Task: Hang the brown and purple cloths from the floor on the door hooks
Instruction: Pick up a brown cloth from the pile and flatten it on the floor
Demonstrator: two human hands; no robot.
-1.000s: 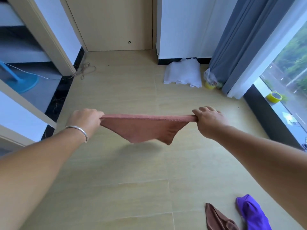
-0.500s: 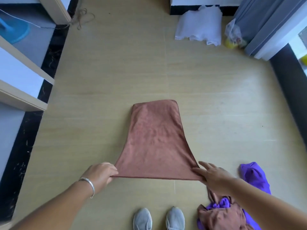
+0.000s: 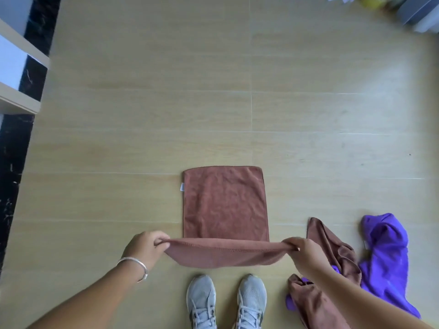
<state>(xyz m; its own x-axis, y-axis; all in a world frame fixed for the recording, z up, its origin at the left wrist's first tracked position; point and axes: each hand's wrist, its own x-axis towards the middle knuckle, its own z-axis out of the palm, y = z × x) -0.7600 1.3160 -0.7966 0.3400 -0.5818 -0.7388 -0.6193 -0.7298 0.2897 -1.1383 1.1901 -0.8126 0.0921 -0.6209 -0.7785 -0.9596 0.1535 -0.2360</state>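
A brown cloth (image 3: 224, 203) lies mostly flat on the wooden floor in front of my feet, its near edge lifted. My left hand (image 3: 145, 245) pinches the near left corner and my right hand (image 3: 301, 251) pinches the near right corner, so the edge hangs stretched between them. To the right on the floor lie a crumpled second brown cloth (image 3: 332, 250) and a purple cloth (image 3: 387, 255). No door hooks are in sight.
My grey shoes (image 3: 225, 302) stand just behind the cloth. A black floor strip and pale door frames (image 3: 19, 100) run along the left. At the top right are a grey curtain hem (image 3: 418, 10) and a yellow object (image 3: 373, 2).
The view tilted further down. The brown cloth, first held up in the air, now lies spread flat on the floor, with both hands still holding its near corners.
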